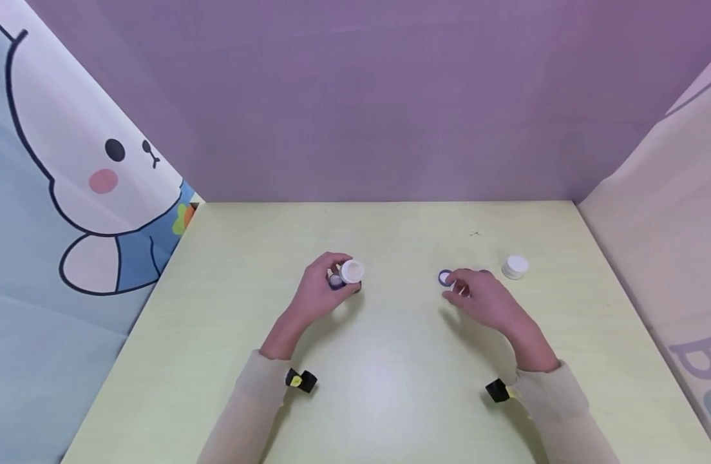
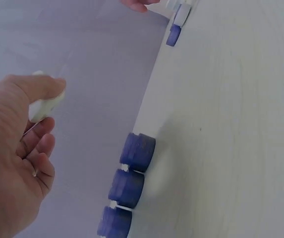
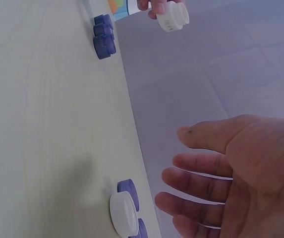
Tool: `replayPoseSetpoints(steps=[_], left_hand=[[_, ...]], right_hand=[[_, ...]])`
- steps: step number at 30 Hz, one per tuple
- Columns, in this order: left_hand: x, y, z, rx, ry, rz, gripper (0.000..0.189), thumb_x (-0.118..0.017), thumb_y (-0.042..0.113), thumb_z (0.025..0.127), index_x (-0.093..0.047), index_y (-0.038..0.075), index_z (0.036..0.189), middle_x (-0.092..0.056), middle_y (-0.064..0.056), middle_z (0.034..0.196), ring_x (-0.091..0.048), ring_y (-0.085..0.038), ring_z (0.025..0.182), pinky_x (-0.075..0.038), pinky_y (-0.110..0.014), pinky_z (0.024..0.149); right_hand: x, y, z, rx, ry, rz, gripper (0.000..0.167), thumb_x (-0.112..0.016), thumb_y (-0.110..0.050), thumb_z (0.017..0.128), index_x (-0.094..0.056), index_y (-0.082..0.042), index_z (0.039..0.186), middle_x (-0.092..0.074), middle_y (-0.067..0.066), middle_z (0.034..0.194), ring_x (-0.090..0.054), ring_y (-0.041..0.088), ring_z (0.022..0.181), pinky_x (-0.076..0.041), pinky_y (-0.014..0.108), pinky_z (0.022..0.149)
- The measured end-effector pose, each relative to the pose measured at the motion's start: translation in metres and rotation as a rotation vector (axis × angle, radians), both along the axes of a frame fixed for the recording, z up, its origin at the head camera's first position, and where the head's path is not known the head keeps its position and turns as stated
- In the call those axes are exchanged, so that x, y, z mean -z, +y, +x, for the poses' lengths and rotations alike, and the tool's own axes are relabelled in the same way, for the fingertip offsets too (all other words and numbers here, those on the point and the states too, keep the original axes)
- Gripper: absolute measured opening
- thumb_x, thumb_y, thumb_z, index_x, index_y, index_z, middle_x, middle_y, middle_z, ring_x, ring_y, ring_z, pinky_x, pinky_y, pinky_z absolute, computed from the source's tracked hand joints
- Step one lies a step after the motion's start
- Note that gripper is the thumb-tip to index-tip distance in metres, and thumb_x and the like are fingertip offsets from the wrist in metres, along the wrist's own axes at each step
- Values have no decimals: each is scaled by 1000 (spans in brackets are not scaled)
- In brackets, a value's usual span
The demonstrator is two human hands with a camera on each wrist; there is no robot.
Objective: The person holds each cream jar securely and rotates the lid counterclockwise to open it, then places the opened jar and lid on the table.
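Observation:
My left hand [image 1: 321,287] grips a small white jar [image 1: 352,272] with no lid on it, held above the table. Under that hand stand several blue jars in a row, mostly hidden from the head view; one blue jar [image 2: 137,151] shows fully in the left wrist view. With fingers apart and nothing between them, my right hand [image 1: 480,296] hovers over some lids. Below it, a white lid [image 3: 124,213] lies between two blue lids, one blue lid [image 3: 128,194] on its far side and another blue lid [image 3: 141,229] on its near side.
Right of the right hand stands another white round container [image 1: 516,266]. The pale wooden table [image 1: 390,399] ends at a purple backdrop [image 1: 390,103]. A printed cloth [image 1: 100,258] hangs along the left edge, and a pale cloth [image 1: 657,245] along the right.

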State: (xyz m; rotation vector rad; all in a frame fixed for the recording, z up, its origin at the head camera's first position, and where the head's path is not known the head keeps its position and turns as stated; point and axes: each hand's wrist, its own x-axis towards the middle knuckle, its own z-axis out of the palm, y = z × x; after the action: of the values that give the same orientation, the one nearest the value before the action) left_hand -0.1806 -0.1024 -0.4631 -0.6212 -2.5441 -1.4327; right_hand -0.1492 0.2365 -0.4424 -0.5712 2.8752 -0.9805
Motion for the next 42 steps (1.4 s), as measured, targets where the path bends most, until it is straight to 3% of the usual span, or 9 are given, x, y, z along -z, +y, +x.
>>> replayPoseSetpoints(steps=[5, 13, 24, 32, 37, 42], left_hand=[[4, -7, 1, -56, -31, -20, 43, -85, 22, 75, -68, 12, 114, -54, -1, 103, -55, -32, 84, -49, -48, 71], [10, -14, -5, -53, -14, 3, 47, -85, 20, 76, -68, 7, 118, -59, -4, 104, -57, -37, 81, -50, -50, 69], [15, -17, -21, -57, -22, -66, 47, -82, 19, 77, -68, 8, 121, -54, -5, 100, -51, -23, 92, -47, -47, 79], [13, -17, -28, -69, -53, -122, 43, -82, 20, 75, -70, 10, 115, -57, -4, 98, -50, -27, 81, -42, -35, 65], [14, -17, -31, -57, -55, -156, 43, -82, 23, 77, -70, 9, 117, -59, -3, 101, -53, -25, 85, -45, -35, 71], [15, -14, -41, -54, -72, -168, 47, -82, 22, 78, -67, 8, 121, -58, -2, 103, -53, -21, 89, -46, -36, 77]], right_hand=[[1, 1, 0, -3, -1, 6, 20, -68, -16, 91, -68, -3, 106, -63, -1, 80, -57, 15, 73, -48, 34, 66], [3, 1, -2, -9, -2, 5, 21, -68, -15, 91, -68, -2, 107, -63, -1, 80, -58, 16, 73, -49, 34, 66], [4, 1, -2, -11, -50, 7, 23, -67, -15, 92, -67, -1, 110, -63, 1, 84, -59, 17, 76, -50, 33, 67], [7, -1, -1, -16, -54, -6, 24, -67, -16, 92, -66, 0, 111, -63, 0, 84, -58, 16, 76, -50, 32, 65], [9, -1, 1, -25, -47, 2, 22, -67, -15, 92, -67, -2, 109, -61, -1, 84, -57, 15, 75, -49, 32, 65], [11, 0, -1, -31, -42, -6, 21, -67, -14, 92, -66, -2, 109, -60, -1, 84, -56, 15, 76, -50, 32, 66]])
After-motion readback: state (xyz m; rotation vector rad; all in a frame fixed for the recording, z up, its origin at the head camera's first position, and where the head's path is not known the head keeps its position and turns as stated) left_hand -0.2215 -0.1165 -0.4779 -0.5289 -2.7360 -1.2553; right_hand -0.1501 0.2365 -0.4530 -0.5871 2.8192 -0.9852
